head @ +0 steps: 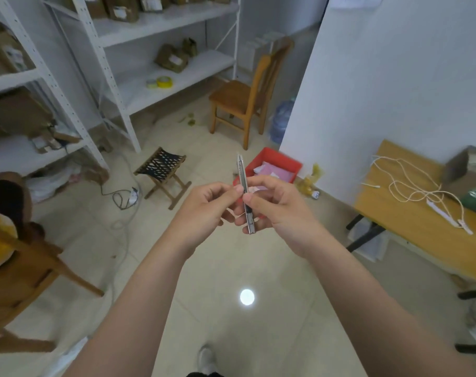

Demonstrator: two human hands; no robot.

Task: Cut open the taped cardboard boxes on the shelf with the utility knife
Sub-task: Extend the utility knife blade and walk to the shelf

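Head view: shelf (204, 63) stands well beyond the hands and to their left, with cardboard boxes (171, 59) on its boards; tape too blurred to judge. Fingers of the left hand (204, 210) pinch the utility knife (241, 172) mid-body; the right hand (275, 208) curls round its lower half. Knife upright between both hands. Judged light, stiff, slim, probably slick; grip the lower body, clear of the blade end.

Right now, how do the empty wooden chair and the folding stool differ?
The empty wooden chair has a tall backrest; the folding stool has none. The chair's seat is solid wood; the stool's is dark woven straps. The chair stands taller. Both have wooden frames and stand upright.
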